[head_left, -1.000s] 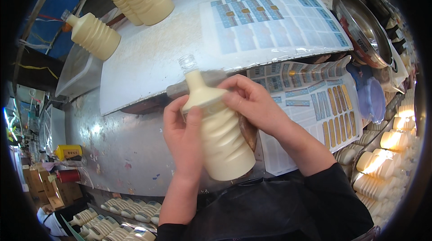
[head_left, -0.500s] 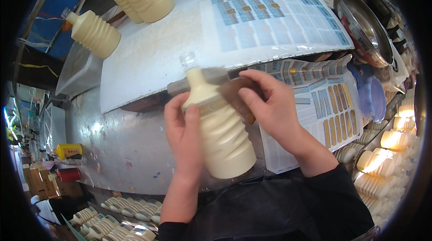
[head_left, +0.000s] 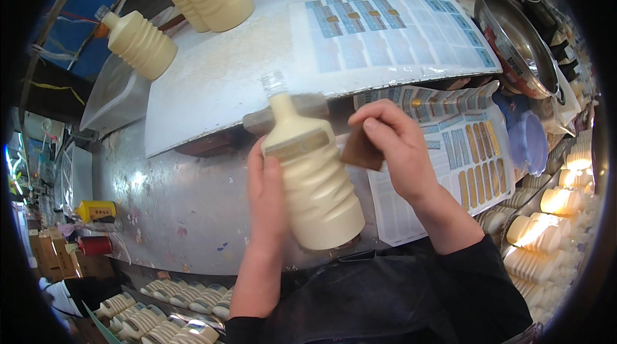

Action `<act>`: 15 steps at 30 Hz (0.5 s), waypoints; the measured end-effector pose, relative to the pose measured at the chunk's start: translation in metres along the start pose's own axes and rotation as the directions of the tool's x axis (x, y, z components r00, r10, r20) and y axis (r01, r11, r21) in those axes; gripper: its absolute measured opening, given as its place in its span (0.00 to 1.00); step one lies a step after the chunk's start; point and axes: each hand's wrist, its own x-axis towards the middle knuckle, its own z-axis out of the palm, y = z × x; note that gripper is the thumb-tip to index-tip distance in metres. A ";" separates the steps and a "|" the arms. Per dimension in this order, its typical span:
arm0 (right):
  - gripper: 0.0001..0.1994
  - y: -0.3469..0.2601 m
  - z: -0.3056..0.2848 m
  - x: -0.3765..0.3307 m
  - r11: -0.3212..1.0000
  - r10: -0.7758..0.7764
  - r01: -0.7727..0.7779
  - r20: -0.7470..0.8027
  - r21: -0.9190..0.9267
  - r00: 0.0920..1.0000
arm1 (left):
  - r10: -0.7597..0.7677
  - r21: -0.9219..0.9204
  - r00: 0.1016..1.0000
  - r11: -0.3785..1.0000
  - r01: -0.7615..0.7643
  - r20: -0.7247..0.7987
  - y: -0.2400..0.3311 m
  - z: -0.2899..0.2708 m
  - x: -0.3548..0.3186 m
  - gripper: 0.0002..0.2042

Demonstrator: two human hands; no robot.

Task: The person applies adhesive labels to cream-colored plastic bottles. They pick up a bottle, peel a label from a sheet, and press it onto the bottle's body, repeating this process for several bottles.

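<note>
A cream-coloured ribbed bottle (head_left: pixel 321 193) with a clear threaded neck lies tilted in front of me, its neck pointing away. A greyish label strip (head_left: pixel 299 143) runs across its shoulder. My left hand (head_left: pixel 265 193) grips the bottle's left side, thumb on top. In my right hand (head_left: pixel 400 151) a flat brown scraper-like piece (head_left: pixel 362 151) is pinched between thumb and fingers. It is just right of the bottle, close to its upper ribs. Behind the bottle's shoulder sits a grey block (head_left: pixel 258 121), partly hidden by it.
A white raised board (head_left: pixel 218 80) with a label sheet (head_left: pixel 398 35) lies beyond the bottle. More cream bottles (head_left: pixel 143 47) stand at the far left. Another label sheet (head_left: pixel 450 151), a metal pan (head_left: pixel 520 42) and a purple basin (head_left: pixel 530 141) are on the right. Rows of bottles (head_left: pixel 183 296) lie below left.
My right hand has drawn the brown piece right, off the bottle's shoulder. The label strip, covered before, now shows. My left hand still holds the bottle.
</note>
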 end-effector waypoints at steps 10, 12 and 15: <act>0.23 0.010 0.024 0.017 0.944 0.175 -0.121 0.153 -0.308 0.973 | 0.140 0.141 0.990 0.981 -0.136 -0.018 0.000 -0.016 0.005 0.23; 0.24 0.001 0.029 0.015 0.923 0.121 -0.061 0.136 -0.381 0.983 | 0.156 0.102 0.988 0.983 -0.154 -0.005 0.006 -0.015 0.008 0.21; 0.25 -0.009 0.043 0.011 0.857 -0.005 0.064 0.116 -0.512 0.993 | 0.121 0.088 0.993 0.989 -0.120 -0.002 0.003 -0.011 0.015 0.16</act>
